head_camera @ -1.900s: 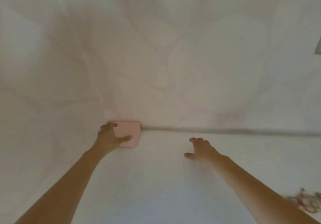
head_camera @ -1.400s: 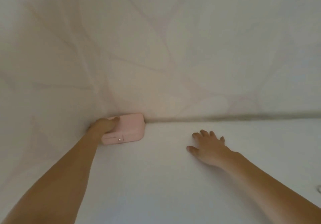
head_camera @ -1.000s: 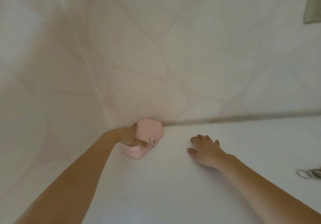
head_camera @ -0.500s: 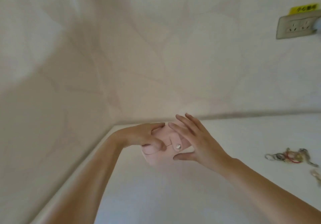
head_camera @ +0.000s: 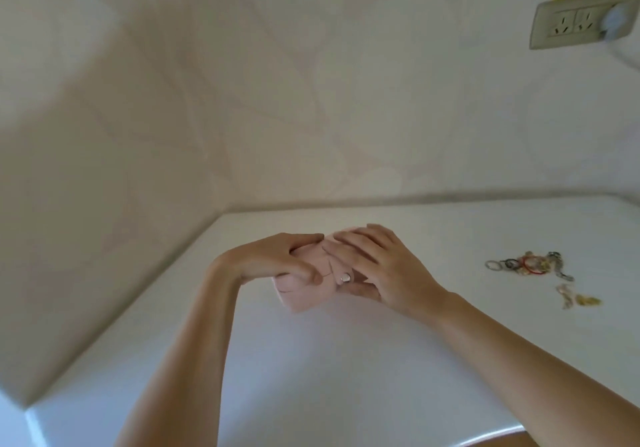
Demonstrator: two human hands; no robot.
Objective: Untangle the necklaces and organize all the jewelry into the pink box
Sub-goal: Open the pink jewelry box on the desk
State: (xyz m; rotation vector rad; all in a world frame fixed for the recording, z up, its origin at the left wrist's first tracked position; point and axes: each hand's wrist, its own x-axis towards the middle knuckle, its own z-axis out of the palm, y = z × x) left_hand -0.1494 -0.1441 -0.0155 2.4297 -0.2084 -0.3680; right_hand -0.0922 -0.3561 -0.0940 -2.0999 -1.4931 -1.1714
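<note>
Box, snap fastened, is held at centre with left hand and right hand both curled round it, while the jewelry lies tangled on the table at its 3 o'clock, so opening, untangling and packing all remain.

- We hold the box between our left hand and right hand, over the table.
- Well to its right, a jewelry tangle lies on the table, a smaller piece just before it.
- Behind, high right, a wall socket.
</note>
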